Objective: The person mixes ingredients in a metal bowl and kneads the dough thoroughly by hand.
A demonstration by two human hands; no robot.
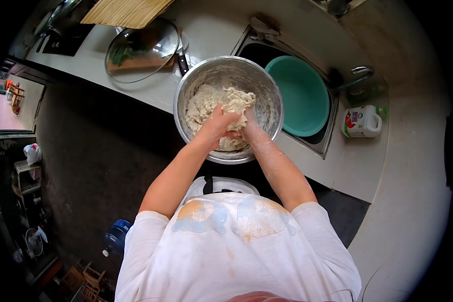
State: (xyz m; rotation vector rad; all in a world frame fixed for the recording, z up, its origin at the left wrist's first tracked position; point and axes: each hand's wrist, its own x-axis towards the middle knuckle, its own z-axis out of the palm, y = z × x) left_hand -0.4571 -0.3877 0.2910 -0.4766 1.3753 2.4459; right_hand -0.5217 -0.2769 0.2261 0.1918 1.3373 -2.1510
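A large steel bowl (180, 95) holds pale, shaggy dough (201, 104), with smears of flour and dough up its inner wall. My left hand (219, 124) is inside the bowl, its fingers closed round a raised, rough lump of the dough. Against the right side of that same lump is my right hand (250, 124), floury to the wrist and gripping it. Most of the right fingers are hidden by the dough.
Right of the bowl, a green basin (302, 95) sits in the sink under a faucet (360, 74). A white jug (361, 122) stands beyond. To the left are a glass lid (136, 55) over greens on a board, a knife (182, 64) and a slatted mat (121, 12).
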